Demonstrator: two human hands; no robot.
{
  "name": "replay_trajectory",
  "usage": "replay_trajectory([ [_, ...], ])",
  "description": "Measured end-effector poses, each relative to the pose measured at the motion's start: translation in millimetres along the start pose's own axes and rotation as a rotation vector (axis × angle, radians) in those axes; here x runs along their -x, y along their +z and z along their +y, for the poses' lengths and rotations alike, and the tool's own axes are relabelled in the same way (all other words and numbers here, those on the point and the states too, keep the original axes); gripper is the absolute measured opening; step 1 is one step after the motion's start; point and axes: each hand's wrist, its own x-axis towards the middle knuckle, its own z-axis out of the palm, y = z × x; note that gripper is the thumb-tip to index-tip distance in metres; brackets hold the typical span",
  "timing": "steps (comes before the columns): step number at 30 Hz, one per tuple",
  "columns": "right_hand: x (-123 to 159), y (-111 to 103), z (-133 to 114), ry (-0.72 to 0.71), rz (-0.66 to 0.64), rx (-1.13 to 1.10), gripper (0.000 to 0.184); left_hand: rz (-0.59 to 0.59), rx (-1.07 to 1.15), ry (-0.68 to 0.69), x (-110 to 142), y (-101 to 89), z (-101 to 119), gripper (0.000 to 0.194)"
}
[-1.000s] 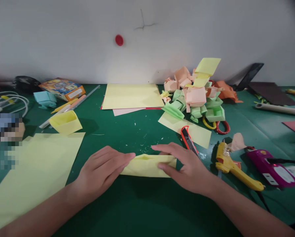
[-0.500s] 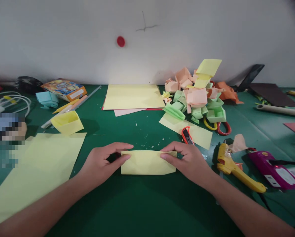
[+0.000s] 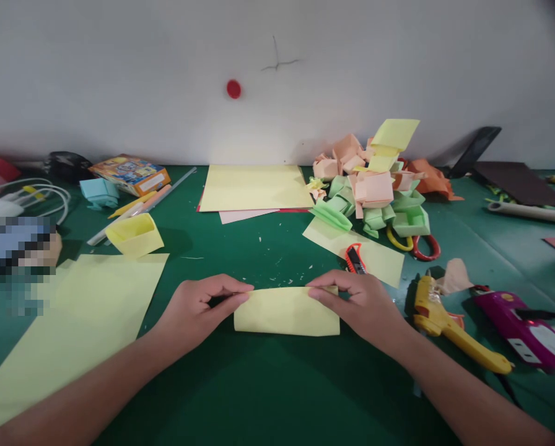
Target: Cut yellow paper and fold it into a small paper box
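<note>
Seen from the head camera, a yellow paper strip (image 3: 284, 313), wider than tall, is held over a green table (image 3: 277, 390). At its upper left corner the left hand (image 3: 196, 310) pinches it, thumb against fingertips; on its upper edge near the right end, the right hand (image 3: 363, 306) grips likewise, fingers closed on the paper. If one pinch pulls harder than the other, the edge could skew or the thin paper crease in the wrong place. Beyond the strip's right end, close behind the right hand, lies an orange-and-black cutter (image 3: 354, 259); a knuckle could knock it, and whether its blade is out is hidden. Farther right of the strip is a yellow glue gun (image 3: 458, 337); if hot, which cannot be told, a stray forearm could get burned.
</note>
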Motion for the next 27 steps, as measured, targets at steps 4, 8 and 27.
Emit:
replay_trajectory([
  [4,0,-2,0,-0.007,-0.001,-0.001,0.020,-0.008,-0.002,0.009,-1,-0.7,1,0.018],
  [8,0,-5,1,0.003,-0.003,-0.039,0.019,0.012,-0.017,-0.007,-3,-2.0,2,0.022],
  [27,2,-9,9,-0.303,0.213,0.046,0.014,0.172,-0.207,0.171,5,-0.3,2,0.023],
])
